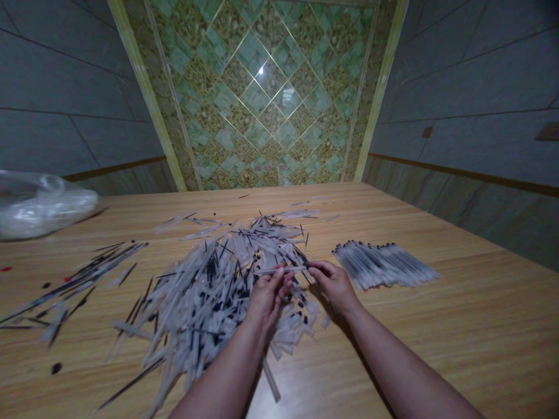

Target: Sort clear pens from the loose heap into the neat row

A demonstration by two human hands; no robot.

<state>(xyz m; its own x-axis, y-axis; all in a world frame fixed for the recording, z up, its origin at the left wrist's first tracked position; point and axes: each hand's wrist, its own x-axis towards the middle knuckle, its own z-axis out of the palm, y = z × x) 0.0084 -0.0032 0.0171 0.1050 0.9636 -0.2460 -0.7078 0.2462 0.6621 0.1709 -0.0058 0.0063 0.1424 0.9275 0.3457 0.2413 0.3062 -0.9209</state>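
Note:
Between my hands a translucent pen barrel (292,269) lies almost level above the heap. My left hand (268,294) pinches it between thumb and fingers near its middle. The fingertips of my right hand (334,282) close on its right end, where something small and dark shows. Beneath and to the left spreads a loose heap of pen parts (196,297): clear tubes, thin dark refills and small black pieces. To the right of my right hand lies a neat row of pens (384,265) with dark ends, side by side.
On the left, thin dark refills (100,265) and black bits are scattered over the wooden table (480,326). A clear plastic bag (48,206) stands at the far left. A tiled wall (271,116) rises behind the table, with grey walls on both sides.

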